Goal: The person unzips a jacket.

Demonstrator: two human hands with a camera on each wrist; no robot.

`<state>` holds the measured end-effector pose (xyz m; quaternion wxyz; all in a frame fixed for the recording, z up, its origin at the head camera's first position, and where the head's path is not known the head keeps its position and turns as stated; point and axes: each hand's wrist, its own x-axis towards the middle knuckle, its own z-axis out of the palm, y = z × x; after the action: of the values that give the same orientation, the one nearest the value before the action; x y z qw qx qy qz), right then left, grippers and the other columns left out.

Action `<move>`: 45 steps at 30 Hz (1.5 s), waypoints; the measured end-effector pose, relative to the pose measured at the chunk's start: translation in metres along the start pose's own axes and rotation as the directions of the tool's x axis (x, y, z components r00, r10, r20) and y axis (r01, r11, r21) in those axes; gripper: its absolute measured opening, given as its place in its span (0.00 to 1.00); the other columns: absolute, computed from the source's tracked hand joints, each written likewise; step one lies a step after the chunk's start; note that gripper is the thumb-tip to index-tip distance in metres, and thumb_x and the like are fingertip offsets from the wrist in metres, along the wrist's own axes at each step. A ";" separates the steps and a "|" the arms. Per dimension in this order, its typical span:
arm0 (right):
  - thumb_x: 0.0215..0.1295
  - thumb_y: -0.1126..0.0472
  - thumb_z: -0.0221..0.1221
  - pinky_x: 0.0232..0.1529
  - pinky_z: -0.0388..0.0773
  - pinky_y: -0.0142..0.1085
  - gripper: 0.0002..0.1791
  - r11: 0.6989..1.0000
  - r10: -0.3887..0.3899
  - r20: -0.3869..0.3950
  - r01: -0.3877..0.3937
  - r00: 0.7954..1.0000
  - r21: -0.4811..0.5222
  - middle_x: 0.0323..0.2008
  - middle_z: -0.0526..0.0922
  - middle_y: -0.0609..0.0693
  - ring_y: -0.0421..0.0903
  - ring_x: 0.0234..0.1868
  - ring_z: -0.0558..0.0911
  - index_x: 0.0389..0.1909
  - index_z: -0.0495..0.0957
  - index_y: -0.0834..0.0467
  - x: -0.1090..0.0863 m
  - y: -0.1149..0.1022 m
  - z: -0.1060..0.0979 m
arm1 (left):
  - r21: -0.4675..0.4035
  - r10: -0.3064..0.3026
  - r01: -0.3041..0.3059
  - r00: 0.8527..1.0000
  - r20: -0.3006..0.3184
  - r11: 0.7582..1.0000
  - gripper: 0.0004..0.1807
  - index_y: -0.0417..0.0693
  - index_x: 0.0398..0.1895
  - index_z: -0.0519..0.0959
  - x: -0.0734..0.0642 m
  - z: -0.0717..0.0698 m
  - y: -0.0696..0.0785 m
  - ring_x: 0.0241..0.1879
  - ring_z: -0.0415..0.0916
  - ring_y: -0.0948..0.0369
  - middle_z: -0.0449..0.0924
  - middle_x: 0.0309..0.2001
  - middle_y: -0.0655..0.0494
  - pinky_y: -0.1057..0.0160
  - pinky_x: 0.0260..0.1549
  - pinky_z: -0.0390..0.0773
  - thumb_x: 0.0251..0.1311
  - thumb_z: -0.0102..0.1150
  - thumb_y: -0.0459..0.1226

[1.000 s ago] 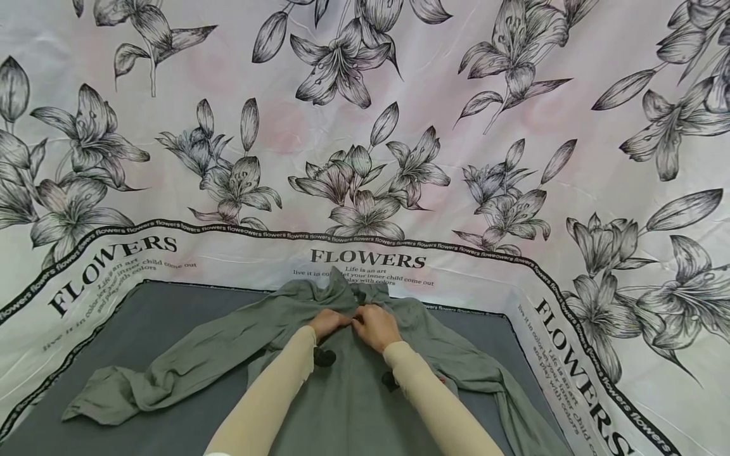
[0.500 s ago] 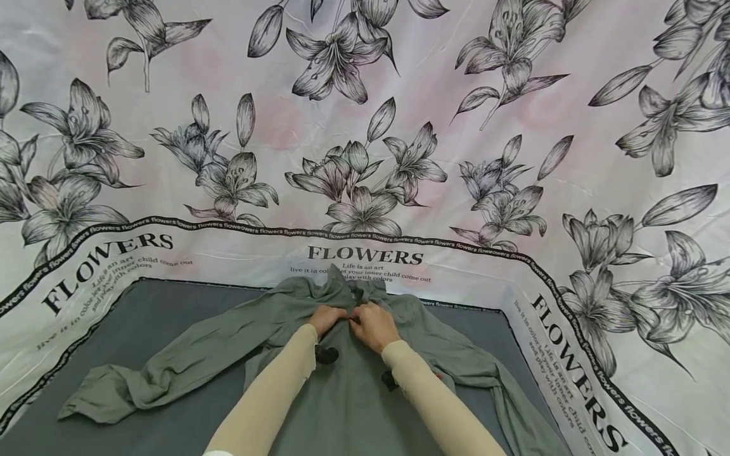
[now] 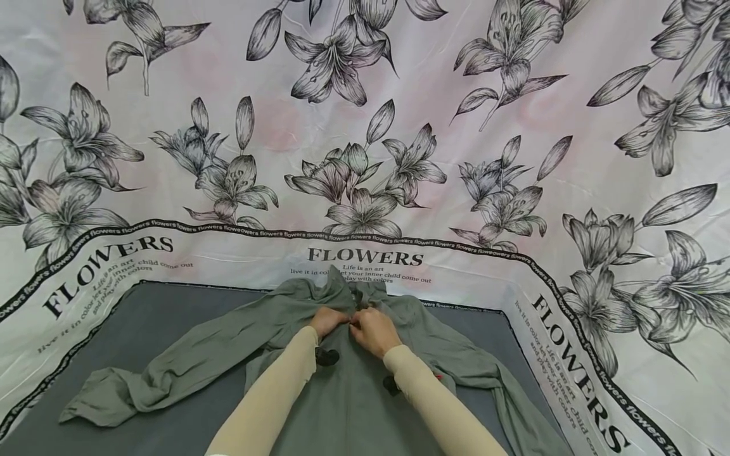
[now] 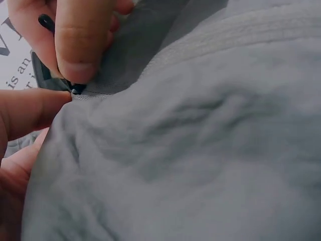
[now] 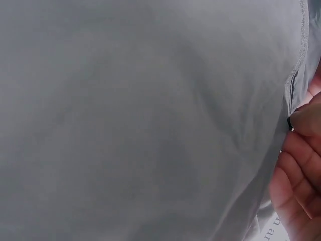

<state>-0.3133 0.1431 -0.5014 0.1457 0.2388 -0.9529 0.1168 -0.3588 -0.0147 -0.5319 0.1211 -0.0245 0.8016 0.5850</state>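
A grey-green zip jacket (image 3: 348, 392) lies front up, sleeves spread and collar (image 3: 336, 285) at the far end. Both hands meet at the front zip, just below the collar. My left hand (image 3: 329, 322) pinches the cloth edge beside the zip. Thumb and finger of my right hand (image 3: 373, 329) pinch the zip's black pull (image 4: 76, 89), which shows close up in the left wrist view. Above the hands the zip's edges stand apart. In the right wrist view grey cloth fills most of the frame, with fingertips (image 5: 301, 150) at the zip tape (image 5: 301, 60).
Under the jacket is a dark grey surface (image 3: 188, 310). A white cloth (image 3: 239, 259) with black flower prints and lettering rises behind it and along both sides. The left sleeve (image 3: 108, 396) is crumpled at its cuff.
The hands stay at the zip below the collar, with only slight finger movement. The head view has shifted a little; the jacket lies as before.
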 end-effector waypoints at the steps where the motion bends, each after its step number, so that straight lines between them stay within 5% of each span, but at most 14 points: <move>1: 0.66 0.58 0.66 0.36 0.81 0.38 0.04 1.000 0.006 0.003 -0.006 1.000 0.004 0.30 0.86 0.46 0.43 0.33 0.81 0.36 0.88 0.52 -0.001 0.000 0.000 | 0.000 0.005 -0.005 1.000 0.001 1.000 0.10 0.42 0.23 0.83 -0.001 0.000 0.000 0.44 0.77 0.52 0.84 0.48 0.41 0.51 0.53 0.79 0.54 0.65 0.39; 6: 0.67 0.57 0.66 0.38 0.81 0.38 0.05 1.000 0.009 0.030 -0.010 1.000 0.018 0.32 0.86 0.46 0.43 0.34 0.82 0.38 0.88 0.52 -0.005 -0.004 0.000 | 0.011 0.007 -0.007 1.000 0.003 1.000 0.18 0.51 0.10 0.74 -0.005 0.002 0.000 0.42 0.78 0.53 0.86 0.40 0.45 0.52 0.52 0.79 0.57 0.64 0.40; 12: 0.67 0.56 0.65 0.37 0.80 0.37 0.06 1.000 0.011 0.047 -0.012 0.999 0.025 0.31 0.85 0.46 0.42 0.34 0.82 0.38 0.88 0.53 -0.009 -0.007 -0.002 | 0.062 0.015 -0.014 1.000 -0.011 0.998 0.15 0.50 0.14 0.77 -0.006 0.001 -0.002 0.43 0.81 0.52 0.86 0.45 0.42 0.50 0.52 0.80 0.56 0.64 0.41; 19: 0.67 0.57 0.66 0.37 0.80 0.36 0.05 1.000 -0.009 0.029 0.009 1.000 0.018 0.32 0.86 0.46 0.41 0.34 0.81 0.38 0.88 0.53 -0.011 -0.007 -0.005 | 0.071 0.020 -0.018 0.999 -0.030 0.997 0.18 0.52 0.10 0.73 -0.005 0.002 -0.003 0.37 0.79 0.56 0.85 0.32 0.48 0.54 0.48 0.80 0.56 0.64 0.41; 26: 0.66 0.57 0.66 0.33 0.78 0.32 0.04 1.000 -0.019 0.024 0.019 1.000 0.020 0.29 0.84 0.45 0.39 0.31 0.79 0.35 0.88 0.52 -0.019 -0.007 -0.005 | 0.091 0.034 -0.032 0.999 -0.023 0.995 0.15 0.46 0.16 0.80 -0.009 0.004 -0.001 0.43 0.82 0.50 0.87 0.43 0.42 0.49 0.52 0.81 0.59 0.64 0.42; 33: 0.66 0.57 0.66 0.32 0.77 0.32 0.04 0.999 -0.019 0.015 0.019 1.000 0.029 0.29 0.84 0.45 0.39 0.30 0.79 0.34 0.87 0.52 -0.020 -0.007 -0.007 | 0.094 0.038 -0.035 0.999 -0.031 0.995 0.20 0.52 0.12 0.71 -0.010 0.003 0.001 0.43 0.81 0.51 0.86 0.38 0.44 0.48 0.54 0.79 0.61 0.62 0.42; 45: 0.66 0.57 0.66 0.33 0.78 0.33 0.04 0.999 -0.007 0.025 0.005 1.000 0.047 0.29 0.84 0.45 0.39 0.30 0.79 0.34 0.88 0.52 -0.022 -0.009 -0.008 | 0.179 0.043 -0.031 0.997 -0.065 0.983 0.15 0.41 0.27 0.87 -0.010 0.004 0.002 0.50 0.81 0.46 0.87 0.47 0.42 0.39 0.64 0.68 0.60 0.63 0.44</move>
<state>-0.2889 0.1470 -0.5001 0.1283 0.2465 -0.9510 0.1357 -0.3490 -0.0109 -0.5289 0.0841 -0.0189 0.8545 0.5123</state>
